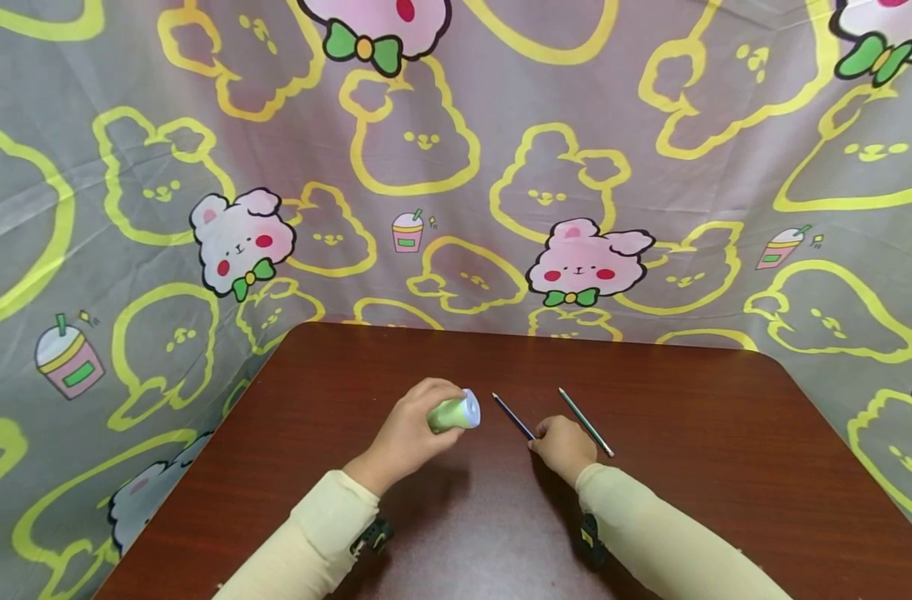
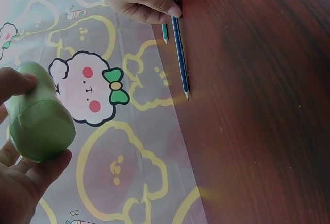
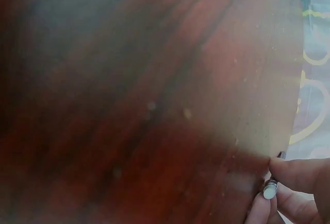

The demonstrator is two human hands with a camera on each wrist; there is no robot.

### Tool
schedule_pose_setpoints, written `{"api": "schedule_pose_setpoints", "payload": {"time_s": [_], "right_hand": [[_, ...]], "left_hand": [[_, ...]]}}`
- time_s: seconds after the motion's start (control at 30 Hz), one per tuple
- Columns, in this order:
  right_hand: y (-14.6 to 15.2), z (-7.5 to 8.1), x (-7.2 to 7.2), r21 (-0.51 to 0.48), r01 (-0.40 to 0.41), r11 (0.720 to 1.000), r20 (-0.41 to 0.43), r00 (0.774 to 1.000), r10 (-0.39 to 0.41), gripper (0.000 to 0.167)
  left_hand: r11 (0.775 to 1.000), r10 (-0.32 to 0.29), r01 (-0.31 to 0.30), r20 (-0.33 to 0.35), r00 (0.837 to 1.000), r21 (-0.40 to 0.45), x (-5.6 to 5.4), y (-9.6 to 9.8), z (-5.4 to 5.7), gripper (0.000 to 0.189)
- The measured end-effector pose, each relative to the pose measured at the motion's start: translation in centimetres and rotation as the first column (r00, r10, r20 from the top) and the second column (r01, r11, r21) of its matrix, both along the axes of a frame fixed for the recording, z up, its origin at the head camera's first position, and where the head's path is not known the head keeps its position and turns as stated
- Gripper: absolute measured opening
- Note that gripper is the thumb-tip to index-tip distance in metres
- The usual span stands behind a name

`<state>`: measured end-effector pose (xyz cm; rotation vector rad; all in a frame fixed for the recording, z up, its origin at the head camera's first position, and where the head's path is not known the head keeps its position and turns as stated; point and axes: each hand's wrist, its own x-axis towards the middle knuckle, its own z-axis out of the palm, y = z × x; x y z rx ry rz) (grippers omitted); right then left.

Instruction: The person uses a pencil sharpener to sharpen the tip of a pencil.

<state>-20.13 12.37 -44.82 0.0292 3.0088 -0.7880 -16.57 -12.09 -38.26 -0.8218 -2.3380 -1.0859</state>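
Note:
My left hand [image 1: 417, 429] grips a green cylinder [image 1: 447, 414] above the table, with its pale, bluish-white end turned to the right. A small dark spot, like a hole, shows in that end. The left wrist view gives its rounded green end [image 2: 44, 131], held between thumb and fingers. My right hand [image 1: 567, 448] pinches a dark blue pencil [image 1: 512, 414] near its rear end, its sharpened tip pointing away and to the left. In the right wrist view the pencil's white rear end [image 3: 269, 189] shows between thumb and fingers. A green pencil [image 1: 585, 422] lies just beyond the right hand.
The dark reddish-brown wooden table [image 1: 696, 408] has rounded far corners. A patterned cloth [image 1: 456, 217] with cartoon rabbits hangs behind it and along both sides. Dark wrist devices [image 1: 372, 537] sit under both pale sleeves.

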Motion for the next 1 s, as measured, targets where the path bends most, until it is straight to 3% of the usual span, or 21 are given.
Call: {"api": "schedule_pose_setpoints", "payload": {"time_s": [0.53, 0.7, 0.87, 1.0], "right_hand": [[-0.1, -0.2, 0.1, 0.029, -0.027, 0.999, -0.040, 0.999, 0.028, 0.017], [-0.1, -0.1, 0.1, 0.049, -0.054, 0.997, -0.103, 0.993, 0.058, 0.029], [0.2, 0.3, 0.3, 0.094, -0.123, 0.988, -0.215, 0.966, 0.141, 0.039], [0.9, 0.5, 0.6, 0.186, -0.190, 0.964, -0.339, 0.908, 0.245, 0.041]], "left_hand": [[1.000, 0.003, -0.003, 0.019, 1.000, 0.004, 0.1, 0.1, 0.1, 0.043], [1.000, 0.005, -0.005, 0.023, 1.000, 0.001, 0.1, 0.1, 0.0, 0.043], [1.000, 0.003, -0.003, 0.017, 1.000, 0.002, 0.0, 0.1, -0.1, 0.043], [1.000, 0.001, -0.001, 0.010, 1.000, 0.004, 0.0, 0.1, -0.1, 0.043]]}}
